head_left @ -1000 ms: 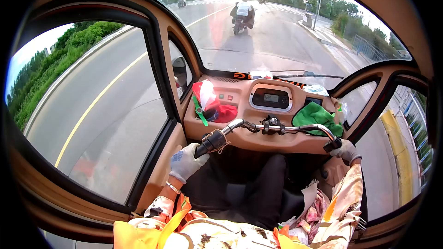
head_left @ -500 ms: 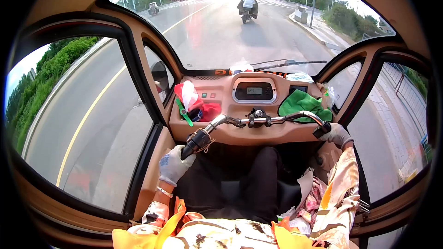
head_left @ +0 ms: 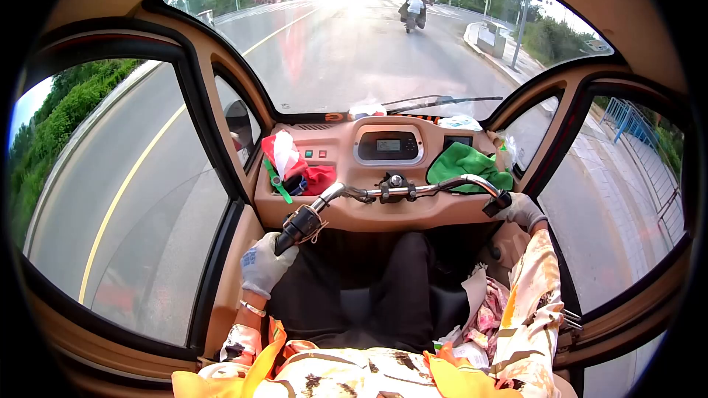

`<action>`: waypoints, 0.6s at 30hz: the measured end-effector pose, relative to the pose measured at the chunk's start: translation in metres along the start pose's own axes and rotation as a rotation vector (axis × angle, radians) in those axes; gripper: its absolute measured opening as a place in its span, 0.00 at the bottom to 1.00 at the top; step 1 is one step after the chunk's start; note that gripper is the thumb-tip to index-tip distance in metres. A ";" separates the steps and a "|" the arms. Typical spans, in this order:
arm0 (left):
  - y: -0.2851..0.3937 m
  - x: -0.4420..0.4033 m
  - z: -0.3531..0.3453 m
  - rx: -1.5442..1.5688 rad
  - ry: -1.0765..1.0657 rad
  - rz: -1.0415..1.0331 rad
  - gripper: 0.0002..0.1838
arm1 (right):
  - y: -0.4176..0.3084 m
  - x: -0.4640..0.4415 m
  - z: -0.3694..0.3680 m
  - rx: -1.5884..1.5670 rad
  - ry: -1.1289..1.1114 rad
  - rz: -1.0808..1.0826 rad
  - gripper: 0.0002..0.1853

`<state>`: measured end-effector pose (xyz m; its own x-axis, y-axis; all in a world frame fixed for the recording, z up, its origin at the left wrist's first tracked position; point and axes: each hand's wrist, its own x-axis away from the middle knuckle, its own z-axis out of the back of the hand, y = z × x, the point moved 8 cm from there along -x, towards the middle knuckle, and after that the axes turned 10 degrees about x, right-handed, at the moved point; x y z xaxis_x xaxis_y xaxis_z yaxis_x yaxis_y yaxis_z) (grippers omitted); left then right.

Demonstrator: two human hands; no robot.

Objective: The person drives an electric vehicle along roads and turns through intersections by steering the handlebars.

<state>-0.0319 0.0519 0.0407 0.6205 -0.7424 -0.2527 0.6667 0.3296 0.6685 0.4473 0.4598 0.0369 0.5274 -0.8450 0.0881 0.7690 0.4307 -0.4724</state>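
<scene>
My left hand point(head_left: 267, 264), in a pale work glove, is closed round the black left grip point(head_left: 298, 228) of the handlebar. The gloved right hand point(head_left: 522, 211) holds the right end of the same chrome handlebar point(head_left: 434, 189). Behind the bar, the tan dashboard carries a small display point(head_left: 388, 146). A green cloth point(head_left: 467, 167) lies on its right side. Red and white cloths point(head_left: 285, 152) and a green strap point(head_left: 278, 180) sit in the left tray.
Beyond the windshield, a person on a two-wheeler point(head_left: 413, 12) rides ahead on the road point(head_left: 354, 51). A kerb and a pole point(head_left: 521, 29) stand at the right, with a blue railing point(head_left: 633, 124) outside the right window. Greenery point(head_left: 66, 121) lines the left.
The whole cabin has shifted left in view. The two-wheeler ahead now looks smaller and farther right. Both hands have kept hold of the handlebar.
</scene>
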 end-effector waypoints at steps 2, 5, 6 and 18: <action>-0.001 0.000 0.000 -0.024 -0.005 -0.003 0.21 | 0.009 -0.008 -0.008 -0.080 0.040 0.123 0.22; -0.001 -0.004 -0.002 -0.055 -0.003 -0.020 0.21 | 0.013 -0.007 -0.004 0.046 0.064 0.043 0.21; -0.001 -0.003 -0.001 -0.029 0.000 -0.017 0.21 | 0.014 -0.008 -0.004 0.057 0.052 0.016 0.21; 0.001 0.002 0.000 0.041 -0.005 -0.022 0.19 | 0.008 -0.003 -0.003 0.037 -0.029 -0.069 0.24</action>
<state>-0.0300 0.0510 0.0414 0.6039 -0.7520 -0.2641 0.6626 0.2895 0.6908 0.4509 0.4649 0.0304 0.4823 -0.8639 0.1450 0.8165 0.3834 -0.4317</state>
